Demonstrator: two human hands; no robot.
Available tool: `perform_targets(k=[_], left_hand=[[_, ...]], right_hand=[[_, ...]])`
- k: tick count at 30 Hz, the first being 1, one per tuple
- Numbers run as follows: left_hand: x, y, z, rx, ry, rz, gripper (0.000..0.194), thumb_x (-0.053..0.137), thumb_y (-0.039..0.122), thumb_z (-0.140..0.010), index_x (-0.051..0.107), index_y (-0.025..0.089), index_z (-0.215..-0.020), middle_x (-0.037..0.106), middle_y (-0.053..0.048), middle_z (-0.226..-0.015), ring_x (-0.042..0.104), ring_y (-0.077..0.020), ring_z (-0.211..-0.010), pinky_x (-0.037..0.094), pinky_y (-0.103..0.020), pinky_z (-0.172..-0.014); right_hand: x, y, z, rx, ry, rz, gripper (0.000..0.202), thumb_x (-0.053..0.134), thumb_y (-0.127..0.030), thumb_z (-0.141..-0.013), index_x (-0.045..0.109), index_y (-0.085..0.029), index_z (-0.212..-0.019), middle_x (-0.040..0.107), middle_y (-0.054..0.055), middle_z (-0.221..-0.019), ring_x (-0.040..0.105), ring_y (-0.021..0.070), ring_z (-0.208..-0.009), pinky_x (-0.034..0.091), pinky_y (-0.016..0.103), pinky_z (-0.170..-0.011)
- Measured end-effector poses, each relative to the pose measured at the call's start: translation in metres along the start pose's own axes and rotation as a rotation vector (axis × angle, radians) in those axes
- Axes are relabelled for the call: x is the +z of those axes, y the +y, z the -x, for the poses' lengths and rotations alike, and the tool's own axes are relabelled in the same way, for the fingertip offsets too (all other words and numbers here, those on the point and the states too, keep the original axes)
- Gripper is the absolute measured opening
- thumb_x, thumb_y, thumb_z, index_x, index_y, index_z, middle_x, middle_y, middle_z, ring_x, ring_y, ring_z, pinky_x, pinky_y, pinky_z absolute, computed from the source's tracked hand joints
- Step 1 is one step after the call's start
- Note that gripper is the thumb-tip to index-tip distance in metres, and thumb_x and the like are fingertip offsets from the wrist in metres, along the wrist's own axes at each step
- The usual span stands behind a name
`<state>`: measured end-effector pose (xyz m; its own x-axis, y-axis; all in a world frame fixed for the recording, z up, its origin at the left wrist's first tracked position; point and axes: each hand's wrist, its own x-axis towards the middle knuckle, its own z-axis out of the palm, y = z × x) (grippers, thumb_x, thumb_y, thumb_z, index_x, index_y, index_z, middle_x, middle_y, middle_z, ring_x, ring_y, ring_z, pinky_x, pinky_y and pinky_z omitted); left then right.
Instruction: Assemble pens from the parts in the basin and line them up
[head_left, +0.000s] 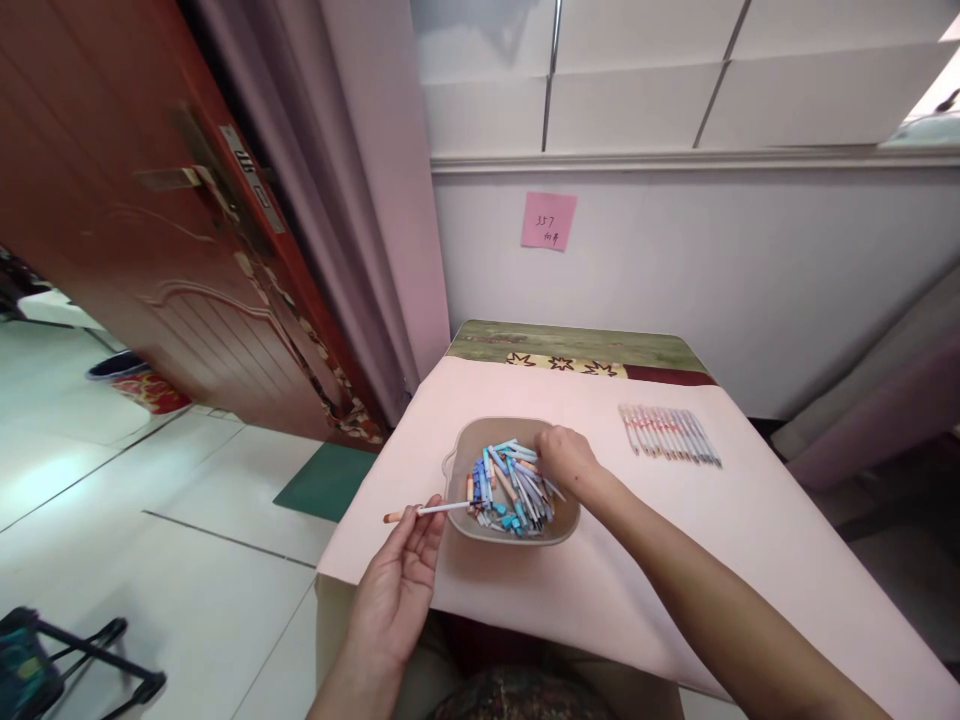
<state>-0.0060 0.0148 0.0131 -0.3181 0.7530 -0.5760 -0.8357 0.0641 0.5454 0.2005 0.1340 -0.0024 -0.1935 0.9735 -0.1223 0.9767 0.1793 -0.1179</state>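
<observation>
Fingers (429, 522) of the left hand (397, 590) are pinched nearly shut on a thin white pen refill (429, 510) with an orange end, held level just left of the tan plastic bowl (459, 462), its right tip at the bowl's rim. The right hand (566, 458) reaches into the bowl from the right, fingers curled down among the heap of blue and white pen parts (510, 485); whether they grip any piece cannot be told. The bowl sits near the middle of the pink-covered surface (660, 560), closer to its left edge, where the left hand hangs over the drop to the tiled floor (187, 560). A neat row of assembled pens (669, 434) lies well apart at far right. Bare cover stretches right and near of the bowl. A pink sticky note (549, 220) is on the far wall.
</observation>
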Motion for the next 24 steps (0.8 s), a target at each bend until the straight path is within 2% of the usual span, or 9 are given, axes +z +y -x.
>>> perform_targets(k=[4, 8, 12, 15, 20, 24], left_hand=[[0.004, -0.001, -0.001, 0.005, -0.008, -0.008, 0.021, 0.047, 0.000, -0.086, 0.060, 0.011, -0.076, 0.072, -0.010, -0.074, 0.071, -0.0166, -0.071, 0.060, -0.025, -0.067], [0.011, -0.004, -0.004, 0.006, -0.034, -0.006, 0.020, 0.048, -0.001, -0.085, 0.060, 0.012, -0.075, 0.073, -0.009, -0.074, 0.071, -0.0172, -0.073, 0.060, -0.026, -0.068], [0.024, -0.001, -0.007, 0.006, -0.042, 0.010, 0.021, 0.047, -0.001, -0.086, 0.062, 0.011, -0.076, 0.073, -0.010, -0.075, 0.071, -0.0170, -0.072, 0.060, -0.025, -0.068], [0.038, 0.000, -0.008, 0.006, -0.064, 0.025, 0.022, 0.047, 0.000, -0.086, 0.062, 0.010, -0.075, 0.073, -0.011, -0.077, 0.072, -0.0181, -0.073, 0.060, -0.026, -0.069], [0.055, -0.003, -0.011, -0.010, -0.122, 0.030, 0.019, 0.049, 0.001, -0.086, 0.061, 0.011, -0.076, 0.073, -0.011, -0.078, 0.071, -0.0186, -0.075, 0.060, -0.027, -0.069], [0.067, -0.002, -0.014, -0.026, -0.133, 0.025, 0.016, 0.049, 0.002, -0.086, 0.060, 0.010, -0.077, 0.073, -0.013, -0.080, 0.071, -0.0177, -0.072, 0.060, -0.026, -0.067]], right_hand=[[0.012, -0.015, 0.001, -0.052, -0.042, 0.003, 0.026, 0.057, -0.032, -0.084, 0.071, -0.012, -0.092, 0.071, 0.018, -0.089, 0.067, 0.0264, -0.088, 0.049, 0.030, -0.075], [0.013, -0.018, -0.002, -0.065, -0.031, -0.033, 0.026, 0.053, -0.031, -0.085, 0.068, -0.016, -0.099, 0.071, 0.014, -0.092, 0.067, 0.0244, -0.089, 0.048, 0.028, -0.073], [0.006, -0.019, 0.001, -0.095, -0.012, -0.065, 0.024, 0.048, -0.027, -0.088, 0.069, -0.018, -0.097, 0.072, 0.012, -0.091, 0.067, 0.0239, -0.090, 0.048, 0.028, -0.074], [0.009, -0.036, 0.006, -0.173, -0.044, -0.091, 0.019, 0.055, -0.027, -0.084, 0.072, -0.021, -0.091, 0.073, 0.011, -0.090, 0.068, 0.0238, -0.087, 0.048, 0.027, -0.073], [0.020, -0.070, 0.001, -0.162, -0.093, -0.097, 0.026, 0.048, -0.008, -0.083, 0.073, -0.010, -0.088, 0.072, 0.019, -0.090, 0.069, 0.0263, -0.082, 0.051, 0.030, -0.069], [0.018, -0.078, -0.009, -0.079, -0.096, -0.117, 0.027, 0.047, -0.007, -0.083, 0.073, -0.008, -0.089, 0.072, 0.021, -0.089, 0.070, 0.0279, -0.080, 0.051, 0.031, -0.065]])
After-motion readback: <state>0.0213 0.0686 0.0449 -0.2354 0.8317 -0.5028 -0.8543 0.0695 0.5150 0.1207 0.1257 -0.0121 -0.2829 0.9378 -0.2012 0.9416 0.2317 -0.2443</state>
